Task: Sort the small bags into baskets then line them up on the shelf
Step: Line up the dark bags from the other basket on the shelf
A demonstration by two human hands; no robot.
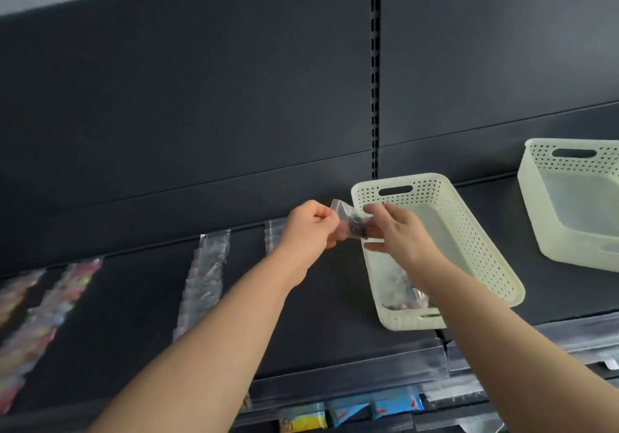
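Observation:
A small clear bag (351, 223) with dark pieces inside is held between both hands, just left of a cream perforated basket (469, 231) on the dark shelf. My left hand (310, 228) pinches the bag's left side. My right hand (395, 231) holds its right side over the basket's left rim. Several small bags (398, 293) lie in the basket's near end. A row of clear bags (204, 281) lies on the shelf to the left, and another short row (273, 234) shows behind my left hand.
A second cream basket (576, 204) stands on the shelf at the far right. Rows of colourful small bags (43, 315) lie at the far left. Blue and yellow packets (351, 414) sit on the shelf below. A dark back panel rises behind.

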